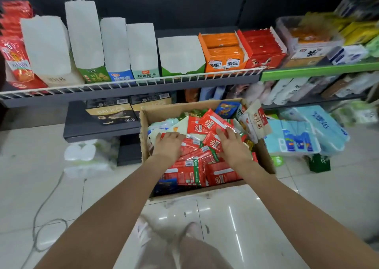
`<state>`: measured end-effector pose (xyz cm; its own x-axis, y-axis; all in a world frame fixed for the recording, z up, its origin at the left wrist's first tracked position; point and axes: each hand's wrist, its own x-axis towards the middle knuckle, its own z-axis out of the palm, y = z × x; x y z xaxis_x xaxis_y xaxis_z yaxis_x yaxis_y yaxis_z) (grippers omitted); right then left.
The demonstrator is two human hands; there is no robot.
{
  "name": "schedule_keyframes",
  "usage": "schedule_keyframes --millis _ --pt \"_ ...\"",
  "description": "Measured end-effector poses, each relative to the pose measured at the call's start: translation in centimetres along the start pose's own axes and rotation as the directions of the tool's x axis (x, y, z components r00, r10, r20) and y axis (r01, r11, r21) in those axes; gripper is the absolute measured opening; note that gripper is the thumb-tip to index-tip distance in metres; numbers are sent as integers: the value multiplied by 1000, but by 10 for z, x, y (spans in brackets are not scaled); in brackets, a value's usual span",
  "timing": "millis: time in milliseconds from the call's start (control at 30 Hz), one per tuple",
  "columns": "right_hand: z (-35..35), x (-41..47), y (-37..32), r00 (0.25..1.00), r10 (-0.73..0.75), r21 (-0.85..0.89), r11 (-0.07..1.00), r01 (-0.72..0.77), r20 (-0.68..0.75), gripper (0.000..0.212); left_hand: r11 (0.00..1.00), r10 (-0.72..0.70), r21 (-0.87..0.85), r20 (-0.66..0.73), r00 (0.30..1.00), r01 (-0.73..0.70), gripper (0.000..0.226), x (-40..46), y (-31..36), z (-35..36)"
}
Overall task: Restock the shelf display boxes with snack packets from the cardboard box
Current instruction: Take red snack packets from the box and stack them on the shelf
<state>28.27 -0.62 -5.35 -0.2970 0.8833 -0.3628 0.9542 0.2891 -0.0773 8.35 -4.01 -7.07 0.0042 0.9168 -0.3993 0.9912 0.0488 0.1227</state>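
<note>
Glossy snack packets point(213, 123) in cardboard box point(205, 107)

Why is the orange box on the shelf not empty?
It is nearly full: orange packets fill the orange box front to back, almost up to its walls.

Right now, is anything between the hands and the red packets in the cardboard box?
Nothing visible. Both the left hand and the right hand already rest on the red packets, which lie on top in the open cardboard box.
</note>
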Motion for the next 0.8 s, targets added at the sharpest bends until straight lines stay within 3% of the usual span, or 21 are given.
schedule_keyframes --millis 100,167,233,300,333,400,433,467,567,667,800 --pt "-4 6 1 999 -18 38 999 19 -36 64 986 15 168 -63 998 -5 50 2 0 -8" --pt "-12 11 7 995 -38 127 991 49 -90 58 993 -17 113 -111 994 30 44 4 0 -14" --pt "-22 13 12 982 -34 310 946 91 -185 52 991 -116 -96 -218 969 97 39 0 -2 -24" --pt "-33 11 12 966 38 540 835 110 -256 41 894 -258 -431 -278 925 120 33 -8 -2 -38" --pt "-40 9 10 964 82 670 734 114 -254 35 796 -300 -598 -254 920 95 32 -12 -3 -44" --pt "-53 4 2 976 180 925 377 49 -125 27 534 -286 -845 -173 943 7 28 -20 -1 -59" --pt "-60 3 -4 982 189 983 182 -17 -18 25 431 -263 -902 -163 951 -35 24 -25 0 -64" --pt "-64 2 -9 984 165 996 44 -74 65 24 399 -256 -914 -192 947 -78 22 -29 1 -69" --pt "-70 7 -25 973 64 972 -97 -214 221 26 549 -211 -801 -409 888 -238 23 -38 -5 -79" --pt "-76 14 -45 928 -98 910 -181 -372 360 46 690 -84 -599 -623 778 -405 26 -41 -20 -87" --pt "-90 18 -80 866 -365 914 -88 -397 341 55 784 -34 -457 -708 706 -420 39 -43 -49 -90"
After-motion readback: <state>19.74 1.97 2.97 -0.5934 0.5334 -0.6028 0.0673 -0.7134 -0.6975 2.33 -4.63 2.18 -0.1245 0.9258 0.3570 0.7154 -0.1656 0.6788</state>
